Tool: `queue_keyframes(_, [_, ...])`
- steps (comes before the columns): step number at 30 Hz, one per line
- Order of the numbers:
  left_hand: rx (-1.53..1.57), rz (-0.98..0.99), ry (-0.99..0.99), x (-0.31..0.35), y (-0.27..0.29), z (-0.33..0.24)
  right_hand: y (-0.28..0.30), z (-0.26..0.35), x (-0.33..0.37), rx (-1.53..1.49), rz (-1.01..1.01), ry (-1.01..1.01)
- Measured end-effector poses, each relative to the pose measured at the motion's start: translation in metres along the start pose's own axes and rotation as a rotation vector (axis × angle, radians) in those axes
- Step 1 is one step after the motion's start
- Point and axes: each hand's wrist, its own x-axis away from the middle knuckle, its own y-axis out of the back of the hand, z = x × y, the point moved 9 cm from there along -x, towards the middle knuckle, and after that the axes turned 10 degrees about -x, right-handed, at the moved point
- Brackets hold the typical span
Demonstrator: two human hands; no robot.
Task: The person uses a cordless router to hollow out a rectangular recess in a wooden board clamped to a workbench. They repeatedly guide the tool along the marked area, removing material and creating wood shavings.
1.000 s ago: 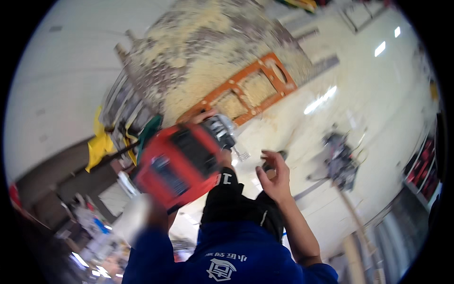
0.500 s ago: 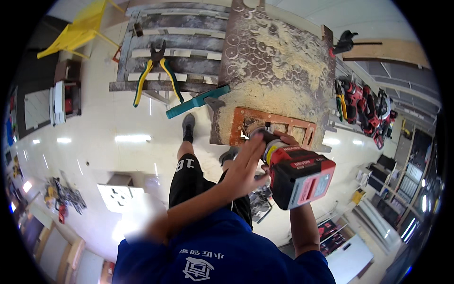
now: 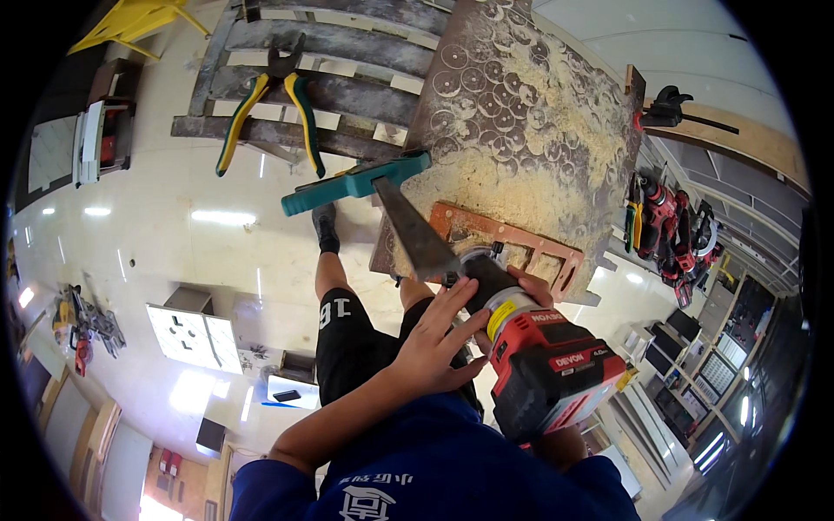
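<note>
A red and black cordless router (image 3: 556, 360), its battery towards me, stands with its base at the left part of an orange-brown template (image 3: 508, 230). My right hand (image 3: 532, 285) wraps round the router's body from the right; its palm is hidden. My left hand (image 3: 434, 343) lies at the router's left side, fingers stretched out, fingertips against the lower housing near the base. Beneath the template is a dark board (image 3: 452, 91) marked with many ring-shaped cuts and strewn with sawdust. A teal clamp (image 3: 356, 182) with a flat metal bar sits at the board's left edge, close to my left hand.
Yellow-green-handled pliers (image 3: 276, 100) appear above a grey slatted pallet (image 3: 334, 39) at the far left. A black clamp (image 3: 669, 108) grips a piece at the board's far right. Several red power tools (image 3: 669, 213) hang or lie to the right. A yellow frame (image 3: 130, 26) stands far left.
The view has shifted and come closer, exposing the clamp's long metal bar. My left hand has slid lower along the router, its fingertips now by the housing. My right hand keeps its hold.
</note>
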Motion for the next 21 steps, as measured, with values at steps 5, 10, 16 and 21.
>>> queue_keyframes(5, [0.01, 0.022, 0.042, -0.018, -0.002, -0.001, 0.015, -0.031, 0.023, -0.143, -0.056, -0.041])
queue_keyframes(10, [-0.092, 0.021, 0.012, -0.028, -0.012, 0.006, 0.012, -0.019, 0.014, -0.061, -0.028, 0.008])
queue_keyframes(16, [-0.146, -0.042, 0.009, -0.035, -0.01, 0.009, 0.009, -0.012, 0.013, 0.14, 0.005, 0.024])
queue_keyframes(21, [-0.184, 0.028, 0.021, -0.042, -0.007, 0.011, 0.008, -0.013, 0.013, 0.088, 0.013, -0.019])
